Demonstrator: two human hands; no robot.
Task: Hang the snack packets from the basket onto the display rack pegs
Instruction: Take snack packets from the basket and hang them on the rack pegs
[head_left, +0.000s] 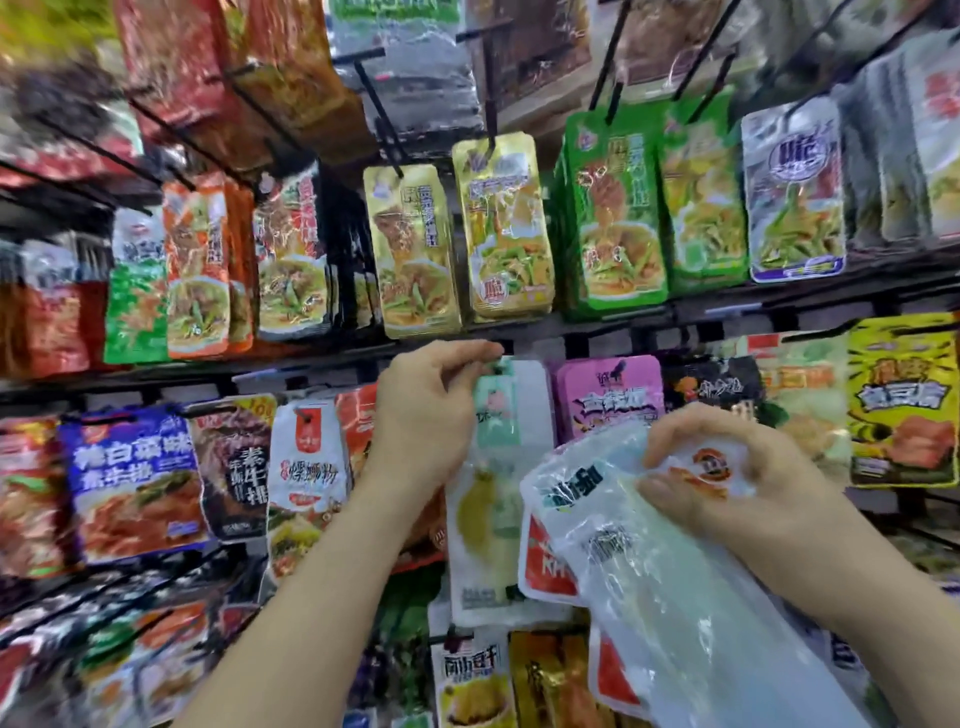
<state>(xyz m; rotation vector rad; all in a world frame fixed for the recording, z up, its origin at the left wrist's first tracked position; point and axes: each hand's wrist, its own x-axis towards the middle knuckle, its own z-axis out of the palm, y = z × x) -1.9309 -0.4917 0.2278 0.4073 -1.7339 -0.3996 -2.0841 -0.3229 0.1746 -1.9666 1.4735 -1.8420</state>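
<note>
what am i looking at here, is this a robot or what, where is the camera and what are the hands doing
There is no robot here. These are a person's two bare hands, filmed by one wide-angle camera worn on the head and looking forward and down. That is why the forearms come in from the bottom edge and the sides of the picture look bent.

In front of the person is a display rack with black pegs, full of hanging snack packets. The left hand pinches the top edge of a white and mint packet held up against the rack. Whether it is already on a peg is hard to tell. The right hand grips a bundle of white packets, probably the next ones to hang. The basket is not in view.
</note>
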